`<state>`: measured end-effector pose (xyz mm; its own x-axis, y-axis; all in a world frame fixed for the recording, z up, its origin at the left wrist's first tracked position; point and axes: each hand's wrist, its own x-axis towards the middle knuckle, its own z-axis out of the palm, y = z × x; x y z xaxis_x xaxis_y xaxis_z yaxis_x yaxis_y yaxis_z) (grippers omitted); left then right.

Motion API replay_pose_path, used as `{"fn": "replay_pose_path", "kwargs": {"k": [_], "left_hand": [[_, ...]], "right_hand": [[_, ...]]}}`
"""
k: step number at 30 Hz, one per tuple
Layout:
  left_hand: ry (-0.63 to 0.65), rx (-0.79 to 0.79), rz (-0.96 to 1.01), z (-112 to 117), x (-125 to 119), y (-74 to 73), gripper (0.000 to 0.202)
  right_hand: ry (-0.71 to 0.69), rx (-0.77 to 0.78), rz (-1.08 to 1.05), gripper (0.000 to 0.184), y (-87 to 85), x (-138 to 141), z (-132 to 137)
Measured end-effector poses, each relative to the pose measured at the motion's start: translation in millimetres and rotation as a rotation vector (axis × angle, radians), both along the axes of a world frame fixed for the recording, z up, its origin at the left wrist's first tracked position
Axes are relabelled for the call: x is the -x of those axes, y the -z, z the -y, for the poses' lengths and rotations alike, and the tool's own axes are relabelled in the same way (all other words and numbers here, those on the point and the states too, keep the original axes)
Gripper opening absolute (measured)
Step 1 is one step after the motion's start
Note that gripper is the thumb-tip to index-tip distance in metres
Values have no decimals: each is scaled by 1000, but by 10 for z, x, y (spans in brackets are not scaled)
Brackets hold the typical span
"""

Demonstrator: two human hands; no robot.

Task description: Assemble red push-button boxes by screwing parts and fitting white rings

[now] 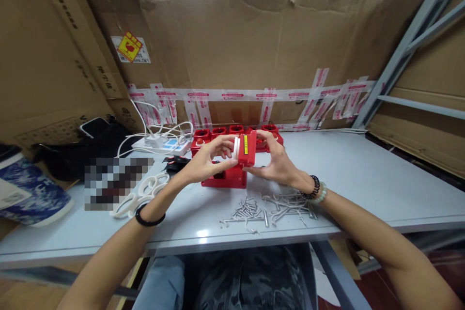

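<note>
Above the table's middle, a small red box with a yellow label is raised on its side. My right hand is closed around its right side, thumb below and fingers on top. A white ring, seen edge-on, sits against the box's left face. My left hand pinches this ring between thumb and fingers. Just behind and below my left hand, a red housing stands on the table, partly hidden. Several more red boxes with round black openings are lined up at the back.
Loose screws and thin metal rods lie near the front edge. White rings are piled by my left forearm. A power strip with white cables, a black bag and a blue-white cup occupy the left. Cardboard walls the back.
</note>
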<state>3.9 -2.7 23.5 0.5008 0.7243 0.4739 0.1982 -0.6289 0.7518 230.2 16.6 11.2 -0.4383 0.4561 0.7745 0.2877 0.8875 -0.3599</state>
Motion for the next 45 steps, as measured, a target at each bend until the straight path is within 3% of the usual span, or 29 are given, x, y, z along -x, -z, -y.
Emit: {"fn": "replay_pose_path", "kwargs": {"k": [4, 7, 11, 14, 19, 25, 30, 37, 45], "left_hand": [[-105, 66, 14, -26, 10, -18, 37], [-231, 86, 42, -41, 20, -34, 36], [-197, 45, 21, 7, 17, -46, 35], [-173, -49, -145, 63, 17, -66, 35], [-262, -197, -467, 92, 70, -130, 33], [-188, -129, -731, 90, 228, -143, 44], [-116, -49, -832, 110, 325, -157, 45], [8, 26, -881, 304, 188, -222, 45], [-31, 54, -1015, 336, 148, -110, 36]], "right_hand": [[11, -83, 38, 74, -4, -12, -2], [43, -133, 66, 70, -20, -21, 7], [86, -122, 43, 74, -20, -33, -6], [100, -103, 16, 76, -16, -42, -27], [99, -53, -48, 78, -29, -63, -53], [112, -5, -61, 82, -64, -74, -47], [108, -7, -40, 81, -53, -70, -46], [86, -31, -10, 79, -32, -67, -68], [110, 37, -49, 86, -51, -63, -42]]}}
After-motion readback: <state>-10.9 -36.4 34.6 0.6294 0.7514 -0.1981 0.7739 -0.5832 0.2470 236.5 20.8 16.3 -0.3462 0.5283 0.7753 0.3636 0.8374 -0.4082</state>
